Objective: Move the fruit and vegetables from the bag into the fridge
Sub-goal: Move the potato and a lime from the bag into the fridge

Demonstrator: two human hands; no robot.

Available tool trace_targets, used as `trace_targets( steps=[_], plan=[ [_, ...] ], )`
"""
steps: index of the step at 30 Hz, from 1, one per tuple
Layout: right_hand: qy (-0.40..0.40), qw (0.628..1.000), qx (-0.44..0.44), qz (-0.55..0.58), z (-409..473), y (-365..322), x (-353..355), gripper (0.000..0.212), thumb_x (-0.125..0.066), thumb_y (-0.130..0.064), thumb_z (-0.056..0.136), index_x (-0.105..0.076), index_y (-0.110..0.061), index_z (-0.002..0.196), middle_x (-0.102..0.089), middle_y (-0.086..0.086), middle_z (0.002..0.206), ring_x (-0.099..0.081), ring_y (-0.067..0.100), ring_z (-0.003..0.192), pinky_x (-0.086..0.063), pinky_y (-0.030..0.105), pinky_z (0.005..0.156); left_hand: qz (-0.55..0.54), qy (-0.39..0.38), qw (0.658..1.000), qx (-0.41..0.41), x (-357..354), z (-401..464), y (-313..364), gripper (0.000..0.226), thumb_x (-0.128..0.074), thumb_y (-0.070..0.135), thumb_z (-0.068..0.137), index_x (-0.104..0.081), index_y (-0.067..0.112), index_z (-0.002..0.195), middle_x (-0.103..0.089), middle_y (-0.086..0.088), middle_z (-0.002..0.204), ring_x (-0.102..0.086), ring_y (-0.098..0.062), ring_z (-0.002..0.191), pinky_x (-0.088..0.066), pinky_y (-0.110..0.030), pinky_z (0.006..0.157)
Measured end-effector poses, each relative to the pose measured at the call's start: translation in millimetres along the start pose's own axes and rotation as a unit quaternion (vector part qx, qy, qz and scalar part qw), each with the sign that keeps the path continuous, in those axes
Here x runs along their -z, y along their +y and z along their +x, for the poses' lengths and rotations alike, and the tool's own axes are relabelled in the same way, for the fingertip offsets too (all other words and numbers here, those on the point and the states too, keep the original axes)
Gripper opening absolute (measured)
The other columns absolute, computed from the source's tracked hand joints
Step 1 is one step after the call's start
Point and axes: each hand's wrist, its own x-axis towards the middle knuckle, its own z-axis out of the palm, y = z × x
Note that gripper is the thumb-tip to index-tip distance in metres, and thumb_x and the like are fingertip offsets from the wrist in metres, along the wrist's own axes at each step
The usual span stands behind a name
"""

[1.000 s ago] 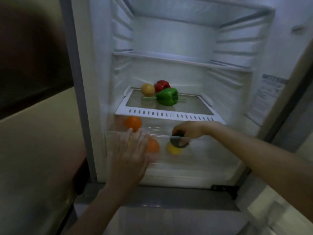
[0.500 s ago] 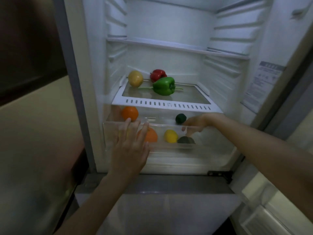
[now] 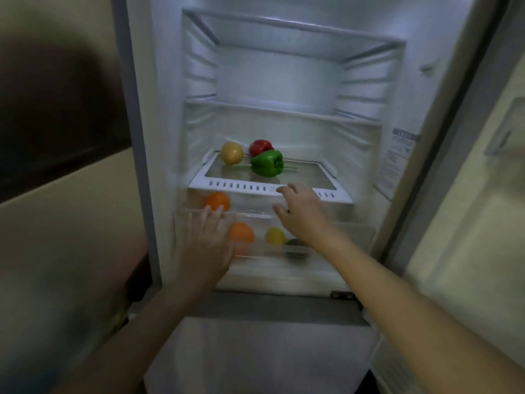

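While its fingers lie straight and spread, the left hand presses flat on the front of the clear drawer, holding nothing. Right hand hovers above the drawer with fingers loosely extended, empty, fingertips near the shelf edge. Inside the drawer sit two oranges, a lemon and a dark fruit, the last partly hidden by the right wrist. On the shelf above rest a green pepper, a red pepper behind it, and a yellow fruit to their left.
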Motion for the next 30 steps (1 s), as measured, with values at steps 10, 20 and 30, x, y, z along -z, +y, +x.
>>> trace_targets(
  steps=[10,20,30],
  plan=[
    [0.043,0.997,-0.031,-0.061,-117,-38,-18,0.048,-0.047,-0.026,0.093,-0.040,-0.013,0.139,-0.030,0.017,0.149,-0.018,0.032,0.142,-0.017,0.048,0.116,-0.041,-0.008,0.999,-0.021,8,-76,18,0.056,-0.063,0.017,0.080,-0.050,0.005,0.132,-0.049,-0.020,0.135,-0.045,-0.038,0.125,-0.032,-0.056,0.105],
    [0.044,0.984,-0.165,-0.060,-324,-99,-49,0.038,-0.054,-0.016,0.092,-0.056,-0.003,0.128,-0.051,0.022,0.135,-0.043,0.037,0.130,-0.035,0.051,0.107,-0.112,-0.139,0.976,-0.120,-6,-226,24,0.051,-0.058,0.024,0.089,-0.046,0.008,0.136,-0.043,-0.019,0.143,-0.038,-0.039,0.132,-0.023,-0.058,0.110],
    [-0.028,0.929,-0.359,-0.087,-532,-182,-53,0.040,-0.054,-0.018,0.092,-0.055,-0.005,0.130,-0.051,0.019,0.136,-0.042,0.034,0.132,-0.035,0.048,0.109,-0.149,-0.252,0.920,-0.259,3,-380,65,0.052,-0.059,0.023,0.089,-0.046,0.006,0.136,-0.044,-0.020,0.142,-0.039,-0.040,0.131,-0.027,-0.058,0.108]
  ],
)
